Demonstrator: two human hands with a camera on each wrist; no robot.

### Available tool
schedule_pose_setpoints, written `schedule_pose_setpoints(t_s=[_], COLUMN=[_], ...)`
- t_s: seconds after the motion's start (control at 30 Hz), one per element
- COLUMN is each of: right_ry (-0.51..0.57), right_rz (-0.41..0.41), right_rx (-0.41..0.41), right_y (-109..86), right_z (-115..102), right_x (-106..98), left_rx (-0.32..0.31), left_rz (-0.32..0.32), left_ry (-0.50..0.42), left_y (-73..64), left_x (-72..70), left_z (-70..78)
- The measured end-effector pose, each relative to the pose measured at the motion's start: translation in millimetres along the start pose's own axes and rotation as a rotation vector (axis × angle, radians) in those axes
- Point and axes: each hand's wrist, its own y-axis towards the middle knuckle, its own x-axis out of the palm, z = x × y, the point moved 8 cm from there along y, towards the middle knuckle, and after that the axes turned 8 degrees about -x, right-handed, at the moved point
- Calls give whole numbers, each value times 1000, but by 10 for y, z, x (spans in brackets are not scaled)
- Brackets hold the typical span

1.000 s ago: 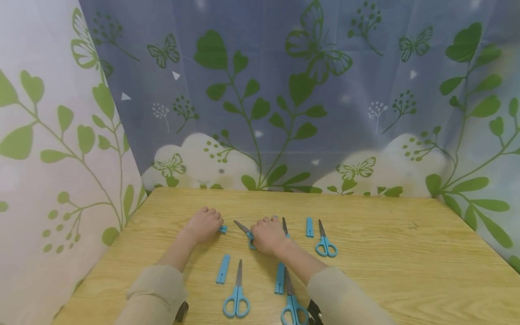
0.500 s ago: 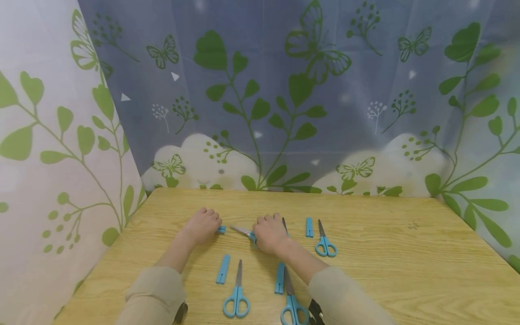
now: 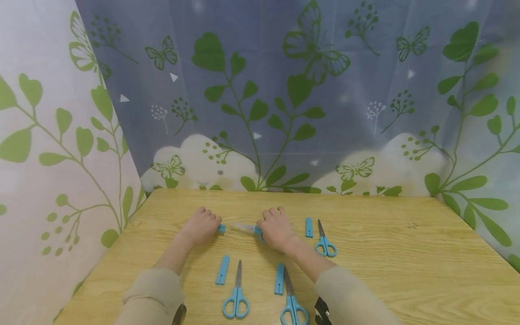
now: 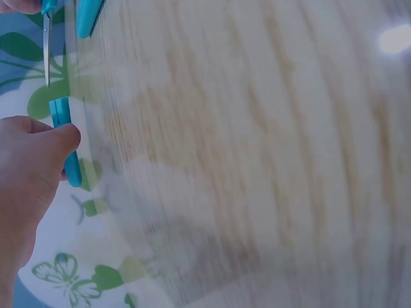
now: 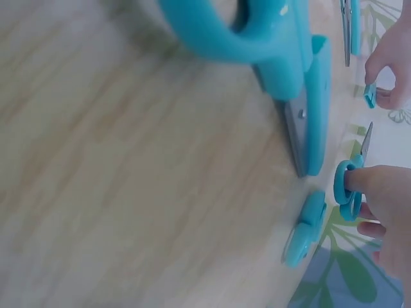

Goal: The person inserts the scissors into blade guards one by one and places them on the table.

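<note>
My left hand point(image 3: 201, 225) pinches a blue scissors sheath point(image 4: 72, 163) between thumb and fingers, its slotted end pointing toward the right hand. My right hand point(image 3: 277, 229) grips a pair of scissors point(image 3: 258, 231) by the blue handles; in the right wrist view the thumb sits at a handle loop point(image 5: 340, 184). These blades are closed and point left at the sheath's mouth, with a short gap between tip and sheath. In the left wrist view the blade point(image 4: 47, 54) lines up nearly end to end with the sheath.
On the wooden table point(image 3: 386, 271) lie other blue-handled scissors beside their sheaths: scissors at front left point(image 3: 235, 301) with a sheath point(image 3: 222, 270), scissors at front centre point(image 3: 293, 309) with a sheath point(image 3: 279, 279), and scissors at right point(image 3: 326, 247) with a sheath point(image 3: 309, 227). Patterned curtain point(image 3: 276, 135) hangs behind.
My right hand has shifted slightly right with the scissors, whose blades have swung from slanting up-left to nearly level. It now covers scissors behind it. The left hand has barely moved.
</note>
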Motion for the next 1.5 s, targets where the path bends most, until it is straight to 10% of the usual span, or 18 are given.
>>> schedule_pose_setpoints(t_s=[1.5], right_ry=[8], right_rz=[369], right_rx=[-147], right_y=[-550], right_z=[457], right_x=[-422], left_rx=[107], left_rz=[496], left_ry=[6], left_y=[-76], left_x=[-597], left_z=[146])
